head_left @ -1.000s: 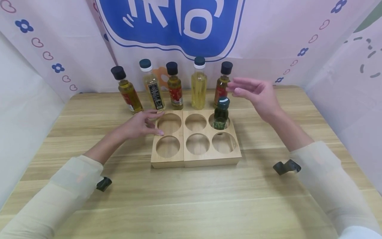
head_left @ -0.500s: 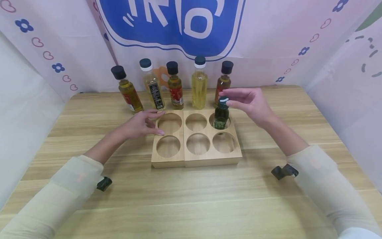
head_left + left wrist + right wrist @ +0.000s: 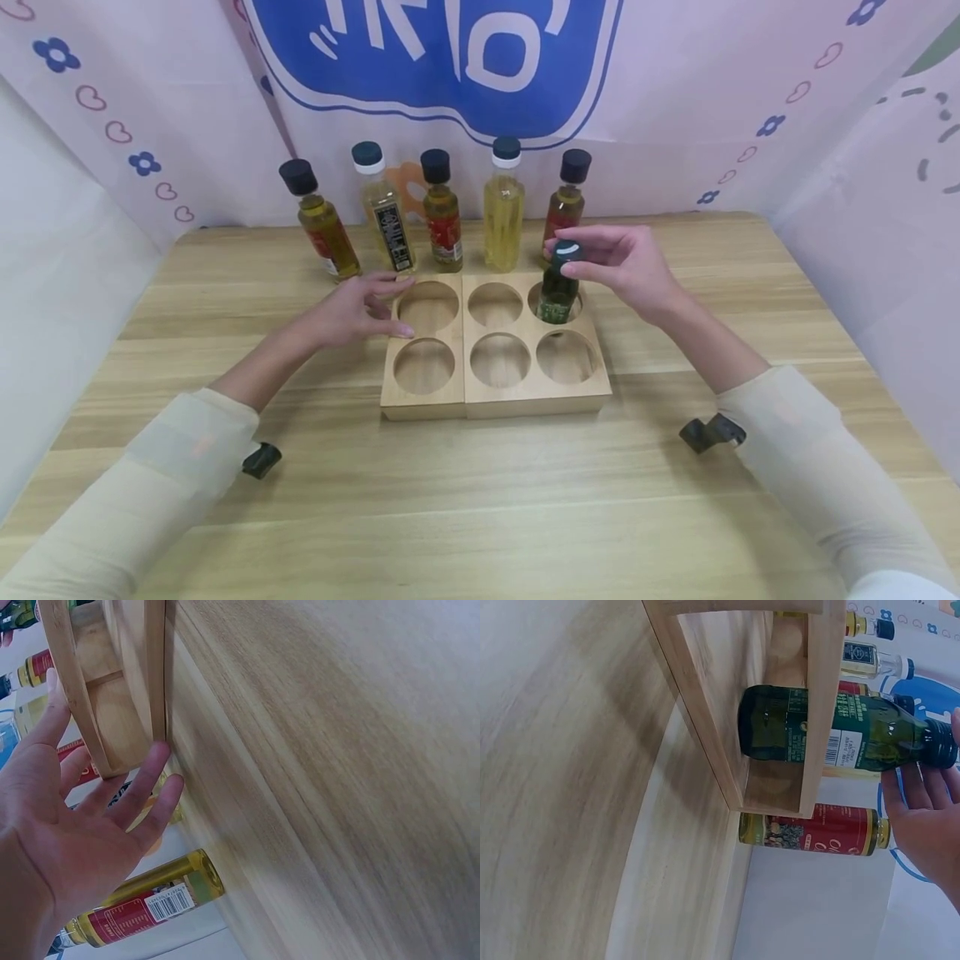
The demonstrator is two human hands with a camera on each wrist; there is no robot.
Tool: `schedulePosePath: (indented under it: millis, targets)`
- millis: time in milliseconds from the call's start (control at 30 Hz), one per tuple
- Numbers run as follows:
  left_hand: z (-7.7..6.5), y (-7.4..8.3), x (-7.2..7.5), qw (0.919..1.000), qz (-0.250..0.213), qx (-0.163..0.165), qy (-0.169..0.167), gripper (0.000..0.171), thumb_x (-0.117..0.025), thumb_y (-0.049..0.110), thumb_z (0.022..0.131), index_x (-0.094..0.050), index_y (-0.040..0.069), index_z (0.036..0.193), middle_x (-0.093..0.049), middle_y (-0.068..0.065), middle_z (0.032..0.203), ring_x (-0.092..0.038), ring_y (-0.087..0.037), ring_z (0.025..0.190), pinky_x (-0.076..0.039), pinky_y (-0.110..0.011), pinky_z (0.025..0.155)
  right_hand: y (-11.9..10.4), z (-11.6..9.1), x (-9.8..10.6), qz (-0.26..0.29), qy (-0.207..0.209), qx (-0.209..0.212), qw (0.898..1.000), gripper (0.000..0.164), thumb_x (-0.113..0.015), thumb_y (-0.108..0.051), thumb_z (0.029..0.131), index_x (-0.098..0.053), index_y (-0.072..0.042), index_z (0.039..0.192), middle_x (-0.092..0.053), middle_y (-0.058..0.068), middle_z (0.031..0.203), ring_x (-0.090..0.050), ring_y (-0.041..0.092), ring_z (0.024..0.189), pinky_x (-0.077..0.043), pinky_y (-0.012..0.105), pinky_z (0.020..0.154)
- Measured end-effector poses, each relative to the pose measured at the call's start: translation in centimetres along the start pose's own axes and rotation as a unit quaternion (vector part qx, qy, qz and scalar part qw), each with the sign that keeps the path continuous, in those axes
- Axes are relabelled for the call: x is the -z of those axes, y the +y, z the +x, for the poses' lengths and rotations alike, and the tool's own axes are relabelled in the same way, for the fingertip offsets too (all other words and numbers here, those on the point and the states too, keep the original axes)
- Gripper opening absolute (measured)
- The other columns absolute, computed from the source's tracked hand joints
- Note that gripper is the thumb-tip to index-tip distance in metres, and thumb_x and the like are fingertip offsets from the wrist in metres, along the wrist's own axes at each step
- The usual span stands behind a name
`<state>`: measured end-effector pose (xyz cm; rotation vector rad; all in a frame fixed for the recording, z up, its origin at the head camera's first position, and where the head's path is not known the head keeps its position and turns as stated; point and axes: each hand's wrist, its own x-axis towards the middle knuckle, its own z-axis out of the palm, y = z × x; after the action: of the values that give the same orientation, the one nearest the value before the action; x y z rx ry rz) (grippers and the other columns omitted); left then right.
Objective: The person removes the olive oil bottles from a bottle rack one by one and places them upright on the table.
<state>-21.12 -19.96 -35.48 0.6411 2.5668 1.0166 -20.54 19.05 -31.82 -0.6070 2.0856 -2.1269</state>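
A two-part wooden holder [image 3: 462, 400] with several round holes stands mid-table. In its back right hole is a dark green glass bottle [image 3: 557, 302], whose base reaches inside the frame in the right wrist view. My right hand [image 3: 628, 268] pinches the bottle's dark cap [image 3: 567, 253] between thumb and fingers. On the holder's left side, my left hand [image 3: 352, 312] rests with thumb and fingers spread against the edge. The left wrist view shows those fingers [image 3: 139, 787] fairly straight along the wooden end [image 3: 124, 724].
Behind the holder stand several oil bottles: a red-labelled one [image 3: 327, 237] at left, a black-labelled one [image 3: 392, 229], another red-labelled one [image 3: 443, 229], a pale yellow one [image 3: 503, 225] and one [image 3: 564, 212] behind my right hand. A printed cloth [image 3: 637, 100] hangs behind the table [image 3: 480, 500].
My right hand has come down and leftward from beside the rear right bottle and taken hold of the green bottle's cap. My left hand stays on the holder.
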Motion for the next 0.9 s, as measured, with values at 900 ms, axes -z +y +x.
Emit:
schedulePosePath:
  millis: [900]
  targets:
    - [0.19,0.13,0.08,0.9999,0.003,0.012,-0.003,0.081,-0.085,0.02,0.088,-0.043,0.006,0.156,-0.025,-0.032,0.164,-0.069,-0.043,0.114,-0.056,-0.052,0.101,0.12,0.31,-0.26,-0.011,0.015,0.002,1.0,0.032,-0.074,0.013,0.088,-0.072,0.007,0.119,-0.079,0.006,0.107,-0.076,0.015,0.1,-0.059,0.027,0.094]
